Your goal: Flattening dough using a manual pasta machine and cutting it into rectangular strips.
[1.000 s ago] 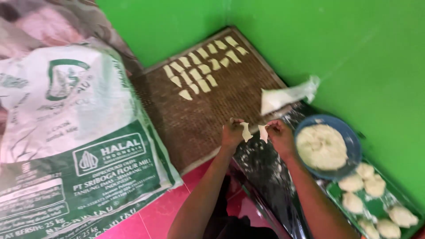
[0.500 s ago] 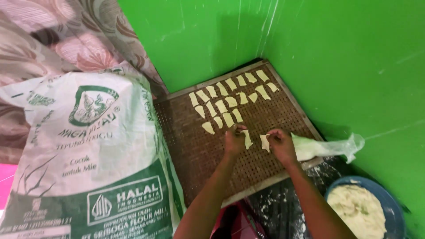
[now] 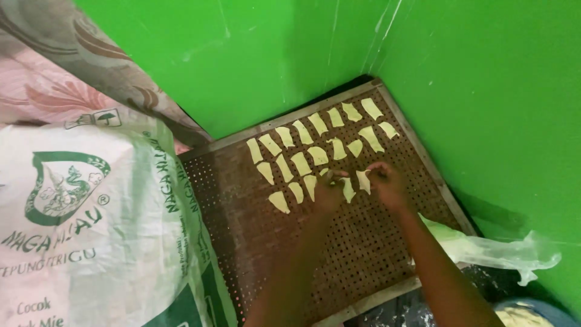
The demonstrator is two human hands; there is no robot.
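I pinch one thin dough strip [image 3: 348, 189] in my left hand [image 3: 330, 192] and another strip [image 3: 363, 180] in my right hand [image 3: 385, 183], low over the woven tray [image 3: 369, 242]. Stretched, they might tear, or overlap the laid rows [image 3: 315, 145] and stick.

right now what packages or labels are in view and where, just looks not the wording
Flour sack: left of the woven tray, large, bulging, white woven plastic with green emblem and lettering.
Clear plastic bag: right of the tray by the green wall, crumpled, translucent, empty-looking.
No signs or screens.
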